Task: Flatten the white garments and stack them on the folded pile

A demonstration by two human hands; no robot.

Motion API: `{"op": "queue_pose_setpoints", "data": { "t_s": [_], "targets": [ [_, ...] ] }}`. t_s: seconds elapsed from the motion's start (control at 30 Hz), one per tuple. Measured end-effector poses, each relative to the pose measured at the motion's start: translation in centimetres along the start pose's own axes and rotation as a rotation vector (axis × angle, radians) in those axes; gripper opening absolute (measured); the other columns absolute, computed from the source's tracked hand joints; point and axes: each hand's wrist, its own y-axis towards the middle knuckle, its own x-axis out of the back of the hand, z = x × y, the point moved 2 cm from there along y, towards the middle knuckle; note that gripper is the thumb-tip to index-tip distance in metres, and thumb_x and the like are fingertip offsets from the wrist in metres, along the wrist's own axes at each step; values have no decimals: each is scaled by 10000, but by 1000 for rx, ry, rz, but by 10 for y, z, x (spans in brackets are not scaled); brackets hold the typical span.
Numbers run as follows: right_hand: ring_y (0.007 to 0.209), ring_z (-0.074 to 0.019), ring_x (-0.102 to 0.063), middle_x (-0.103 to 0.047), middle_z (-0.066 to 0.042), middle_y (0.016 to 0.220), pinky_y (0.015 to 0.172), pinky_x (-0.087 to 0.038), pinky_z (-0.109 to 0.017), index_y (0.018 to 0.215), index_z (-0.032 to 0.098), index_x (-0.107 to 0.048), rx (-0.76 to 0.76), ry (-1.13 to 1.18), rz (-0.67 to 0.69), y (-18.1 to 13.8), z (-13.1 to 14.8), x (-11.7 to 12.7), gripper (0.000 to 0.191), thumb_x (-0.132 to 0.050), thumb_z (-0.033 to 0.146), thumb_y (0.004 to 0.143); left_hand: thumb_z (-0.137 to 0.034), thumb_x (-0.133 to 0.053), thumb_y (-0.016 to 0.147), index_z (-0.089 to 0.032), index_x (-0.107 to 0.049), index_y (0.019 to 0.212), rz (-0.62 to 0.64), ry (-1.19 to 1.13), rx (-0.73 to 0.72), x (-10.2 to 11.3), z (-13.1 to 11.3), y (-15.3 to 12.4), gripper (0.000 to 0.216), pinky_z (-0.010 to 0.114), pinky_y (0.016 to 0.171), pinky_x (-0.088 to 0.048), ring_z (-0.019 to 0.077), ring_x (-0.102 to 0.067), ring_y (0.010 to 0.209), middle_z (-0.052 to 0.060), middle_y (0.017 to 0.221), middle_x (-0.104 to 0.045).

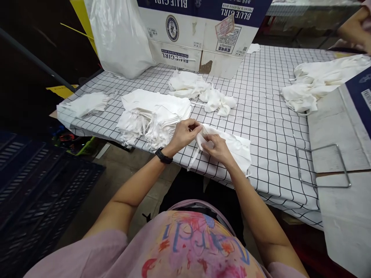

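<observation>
A flat white cloth piece (236, 148) with a thin strap lies at the front edge of the checked table. My left hand (187, 134) pinches its left end between thumb and fingers. Close beside it, my right hand (216, 148) is closed on the same cloth, a little nearer to me. The cloth's left end is lifted and curled between my hands, and a strap hangs toward the table edge. Left of my left hand sits a stack of folded white cloth pieces (156, 110) with ties bunched along its front.
Crumpled white cloths (199, 88) lie behind the stack, before an upside-down printed cardboard box (188, 42). A white plastic bag (118, 38) stands back left. At right are more cloths (313, 85), a wire frame (323, 166) and a carton (342, 131). Another person's arm (355, 31) shows far right.
</observation>
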Motion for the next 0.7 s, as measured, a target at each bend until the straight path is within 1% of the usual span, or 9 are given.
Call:
{"op": "queue_pose_setpoints", "data": {
  "t_s": [0.07,0.1,0.2,0.27,0.33,0.4,0.5,0.57,0.7],
  "targets": [
    [1086,-338,-614,-742,-94,1024,962,-453,-525,953,227,-725,18,-50,3,-1,2,4,186,-621,369,894,-310,-656,874,-168,-693,773,-17,33,-1,1,0,1,178,263,617,-431,134,-592,690,14,739,-685],
    [1081,-336,-612,-738,-94,983,957,-445,-522,884,224,-715,32,-78,0,-2,3,6,179,-628,380,904,-296,-653,873,-168,-689,767,-36,75,-12,2,0,2,170,266,619,-429,134,-590,683,12,732,-682],
    [1095,-331,-613,-731,-89,925,966,-406,-531,757,222,-671,103,-128,-21,-8,7,19,281,-631,430,942,-237,-636,864,-167,-667,739,-98,239,-53,5,-1,7,147,276,631,-425,134,-583,666,7,713,-667],
    [1097,-323,-630,-735,-81,910,965,-401,-524,695,220,-630,152,-109,-36,-14,8,33,357,-630,463,956,-203,-618,860,-167,-651,730,-106,316,-64,7,0,10,139,281,636,-426,138,-581,664,9,715,-663],
    [1061,-311,-657,-733,-74,878,941,-422,-496,631,216,-576,175,-80,-53,-21,9,49,417,-653,481,944,-178,-605,854,-169,-635,730,-102,363,-67,7,1,14,128,284,637,-426,143,-581,670,12,724,-659],
    [990,-291,-678,-731,-71,867,873,-459,-444,620,218,-571,163,-61,-54,-27,10,65,418,-678,482,926,-164,-598,851,-173,-617,729,-107,390,-72,7,3,17,124,288,638,-423,147,-578,678,13,733,-652],
    [818,-240,-673,-722,-49,820,799,-484,-402,710,226,-651,133,-90,-13,-37,11,89,338,-672,479,933,-145,-586,852,-180,-594,730,-127,407,-78,7,6,20,128,294,649,-424,150,-573,689,13,744,-637],
    [770,-229,-664,-711,-40,791,831,-490,-419,732,226,-673,129,-151,-4,-47,12,104,338,-659,489,944,-132,-583,846,-184,-579,728,-141,430,-79,8,8,22,130,302,665,-427,153,-569,696,11,745,-626],
    [854,-269,-683,-727,-65,860,974,-458,-535,737,229,-714,106,-319,-69,-86,14,136,371,-652,530,946,-130,-583,843,-187,-559,720,-162,488,-45,12,12,23,138,312,684,-430,161,-570,711,21,760,-626]
  ]
}}
